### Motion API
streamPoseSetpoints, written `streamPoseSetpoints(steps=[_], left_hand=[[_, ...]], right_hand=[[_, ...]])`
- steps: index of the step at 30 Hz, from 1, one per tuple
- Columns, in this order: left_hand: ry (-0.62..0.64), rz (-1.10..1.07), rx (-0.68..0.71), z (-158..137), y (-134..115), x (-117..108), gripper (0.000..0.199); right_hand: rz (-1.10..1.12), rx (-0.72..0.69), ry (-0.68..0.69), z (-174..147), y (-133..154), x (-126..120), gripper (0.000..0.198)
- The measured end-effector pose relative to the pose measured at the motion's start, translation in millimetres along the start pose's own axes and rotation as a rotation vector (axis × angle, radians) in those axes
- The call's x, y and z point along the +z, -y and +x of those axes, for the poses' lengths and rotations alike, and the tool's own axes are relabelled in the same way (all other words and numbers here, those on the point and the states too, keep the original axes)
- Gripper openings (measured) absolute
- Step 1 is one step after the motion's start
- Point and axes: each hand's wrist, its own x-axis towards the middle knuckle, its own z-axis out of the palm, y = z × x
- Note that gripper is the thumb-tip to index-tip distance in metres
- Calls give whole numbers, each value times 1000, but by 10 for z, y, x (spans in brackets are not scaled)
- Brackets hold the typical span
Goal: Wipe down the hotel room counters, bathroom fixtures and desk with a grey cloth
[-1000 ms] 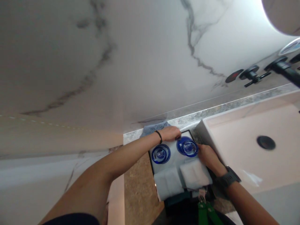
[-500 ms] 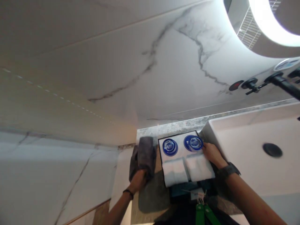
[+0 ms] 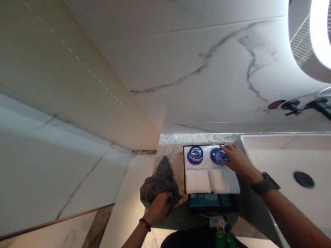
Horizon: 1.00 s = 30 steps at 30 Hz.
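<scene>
One dark grey cloth point(image 3: 158, 181), crumpled, loosely bunched, pointed on top

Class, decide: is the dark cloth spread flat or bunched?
Bunched: the cloth shows creases and uneven folds at the left hand.

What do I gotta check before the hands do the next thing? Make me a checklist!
1. Grey cloth in the left hand: ok, it is held, bunched up, left of the tray.
2. Right hand gripping the right glass: cannot tell; the fingers are at it, but the grip is unclear.
3. Left glass within the tray: ok.
4. White towels folded side by side on the tray: ok.
5. Tray outside the sink: ok, it lies beside it.
</scene>
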Motion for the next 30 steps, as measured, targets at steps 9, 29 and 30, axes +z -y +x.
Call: streamPoseSetpoints(steps=[9,29,30], left_hand=[[-7,46,63,-28,146,205,23],[-414,-254,61,184,-158,-287,16],[-435,-251,51,202,-161,-306,16]], right_hand=[[-39,4,18,263,-113,-5,62],[16,119,-226,-69,255,30,59],[37,119,-246,-146,358,44,54]])
